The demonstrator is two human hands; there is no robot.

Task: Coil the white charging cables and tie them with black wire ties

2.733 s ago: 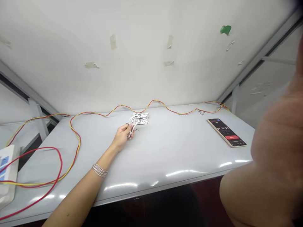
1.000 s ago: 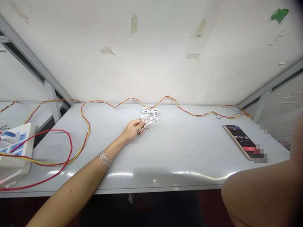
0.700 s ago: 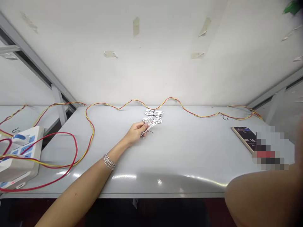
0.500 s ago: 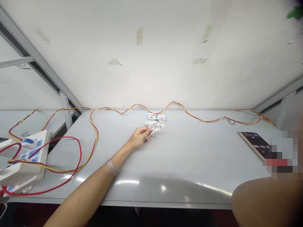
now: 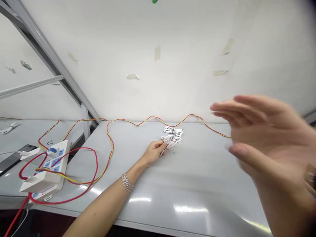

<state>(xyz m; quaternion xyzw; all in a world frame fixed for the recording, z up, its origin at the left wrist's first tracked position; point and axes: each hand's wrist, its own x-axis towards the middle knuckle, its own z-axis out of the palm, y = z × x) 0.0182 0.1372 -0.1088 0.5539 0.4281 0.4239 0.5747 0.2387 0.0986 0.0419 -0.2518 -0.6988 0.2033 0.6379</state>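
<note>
My left hand (image 5: 153, 153) reaches far across the grey table (image 5: 192, 177) and pinches one bundle of coiled white cable (image 5: 169, 143) near the back. A second tied white cable bundle (image 5: 173, 130) lies just behind it, untouched. My right hand (image 5: 261, 131) is raised close to the camera at the right, blurred, with its fingers stretched out and apart and nothing in it. A silver bracelet sits on my left wrist.
A red and yellow wire (image 5: 138, 123) snakes along the table's back edge by the white wall. At the left a white power strip (image 5: 43, 172) with blue sockets lies under red wire loops. A dark phone (image 5: 10, 161) rests on the neighbouring table.
My right hand has swung up in front of the camera with fingers spread, hiding the phone at the right. The view has turned left. My left hand stays on the cable bundle.
</note>
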